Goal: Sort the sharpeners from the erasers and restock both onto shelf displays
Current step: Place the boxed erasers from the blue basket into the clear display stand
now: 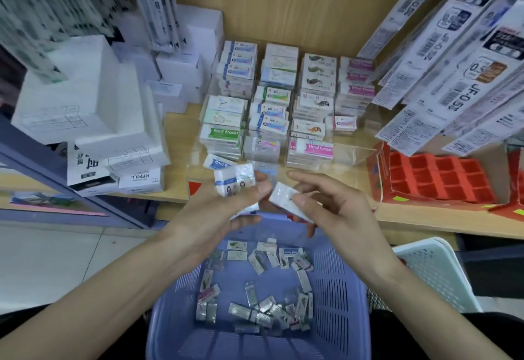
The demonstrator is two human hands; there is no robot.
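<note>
- My left hand (pixel 224 212) grips a small bundle of wrapped erasers (pixel 234 179), fingers curled round them, just above the far rim of the purple basket (pixel 334 297).
- My right hand (pixel 331 209) pinches a single white eraser (pixel 285 199) between thumb and fingers, also over the basket's far rim and close beside the bundle.
- Inside the basket, loose small packs (pixel 255 303) lie scattered across its floor; I cannot tell erasers from sharpeners among them.
- Beyond the basket, the wooden shelf (pixel 175 133) carries stacked erasers (pixel 280 104) in rows, some marked "Hard Eraser".
- Just right of the basket stands a white basket (pixel 433 269); beyond that, on the shelf, sits a red tray (pixel 436 178).
- Beyond and left of the basket, white boxes (pixel 85 90) are piled on the shelf.
</note>
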